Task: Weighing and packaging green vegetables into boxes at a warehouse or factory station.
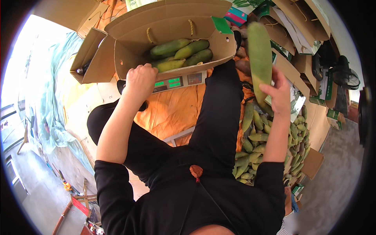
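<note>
A long green radish (pixel 259 58), paler and tapering at its lower end, is held up to the right of the box. My right hand (pixel 277 92) grips it near that tapered end, thumb across the front. My left hand (pixel 141 80) is closed over the near left rim of an open cardboard box (pixel 129 29); its fingertips are hidden inside, beside a radish's tip. Several green radishes (pixel 191 49) lie in the box. Under the box sits a digital scale (pixel 174 82) with lit green displays.
A big heap of green radishes (pixel 254 147) lies right of my leg. Flattened and open cartons (pixel 305 19) stand at the upper right, near a black fan (pixel 344 74). Orange sheeting (pixel 168 113) covers the floor between my legs. Thin plastic film (pixel 51 109) hangs at left.
</note>
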`<state>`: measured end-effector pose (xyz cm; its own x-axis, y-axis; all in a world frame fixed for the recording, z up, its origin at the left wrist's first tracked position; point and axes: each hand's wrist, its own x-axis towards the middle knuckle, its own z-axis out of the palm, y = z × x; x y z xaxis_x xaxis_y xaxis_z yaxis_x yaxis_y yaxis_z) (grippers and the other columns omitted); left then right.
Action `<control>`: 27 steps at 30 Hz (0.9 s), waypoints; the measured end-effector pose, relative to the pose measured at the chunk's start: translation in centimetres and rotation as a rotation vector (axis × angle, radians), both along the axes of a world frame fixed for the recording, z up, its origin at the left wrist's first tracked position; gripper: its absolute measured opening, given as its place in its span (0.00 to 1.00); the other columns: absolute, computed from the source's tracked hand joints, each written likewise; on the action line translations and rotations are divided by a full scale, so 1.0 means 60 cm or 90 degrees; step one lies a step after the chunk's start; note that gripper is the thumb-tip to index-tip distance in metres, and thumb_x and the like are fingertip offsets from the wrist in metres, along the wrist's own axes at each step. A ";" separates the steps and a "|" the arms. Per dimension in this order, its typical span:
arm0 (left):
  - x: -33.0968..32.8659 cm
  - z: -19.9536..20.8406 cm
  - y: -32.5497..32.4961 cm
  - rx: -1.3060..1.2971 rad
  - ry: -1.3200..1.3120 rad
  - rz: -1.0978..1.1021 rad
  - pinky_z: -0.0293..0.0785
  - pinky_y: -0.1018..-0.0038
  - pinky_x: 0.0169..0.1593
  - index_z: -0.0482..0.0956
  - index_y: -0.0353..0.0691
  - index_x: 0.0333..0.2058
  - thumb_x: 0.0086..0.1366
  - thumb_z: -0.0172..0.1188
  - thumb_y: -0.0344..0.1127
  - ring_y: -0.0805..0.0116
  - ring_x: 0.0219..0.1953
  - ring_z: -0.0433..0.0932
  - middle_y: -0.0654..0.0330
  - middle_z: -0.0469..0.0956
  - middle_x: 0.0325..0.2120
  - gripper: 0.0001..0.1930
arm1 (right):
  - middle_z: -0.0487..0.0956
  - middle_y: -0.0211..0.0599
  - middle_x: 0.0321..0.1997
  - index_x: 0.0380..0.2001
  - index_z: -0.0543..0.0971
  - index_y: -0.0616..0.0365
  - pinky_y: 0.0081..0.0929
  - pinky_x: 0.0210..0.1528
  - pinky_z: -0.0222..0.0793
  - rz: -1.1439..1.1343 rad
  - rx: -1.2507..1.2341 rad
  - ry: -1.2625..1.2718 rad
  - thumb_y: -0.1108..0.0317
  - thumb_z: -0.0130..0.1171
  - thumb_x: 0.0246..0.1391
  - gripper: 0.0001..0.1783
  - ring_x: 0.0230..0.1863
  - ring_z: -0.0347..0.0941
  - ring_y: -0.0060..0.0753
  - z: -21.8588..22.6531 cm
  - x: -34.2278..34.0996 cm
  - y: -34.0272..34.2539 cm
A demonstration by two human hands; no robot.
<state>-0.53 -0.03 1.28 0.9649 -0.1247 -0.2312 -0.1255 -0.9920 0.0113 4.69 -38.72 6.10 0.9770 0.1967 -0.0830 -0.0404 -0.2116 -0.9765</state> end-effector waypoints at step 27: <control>0.005 0.020 -0.015 -0.019 0.050 0.029 0.73 0.61 0.42 0.79 0.44 0.40 0.54 0.61 0.39 0.55 0.40 0.76 0.56 0.76 0.33 0.14 | 0.79 0.34 0.41 0.44 0.76 0.60 0.23 0.47 0.69 -0.235 -0.095 0.016 0.73 0.59 0.51 0.15 0.42 0.74 0.24 -0.231 0.004 -0.048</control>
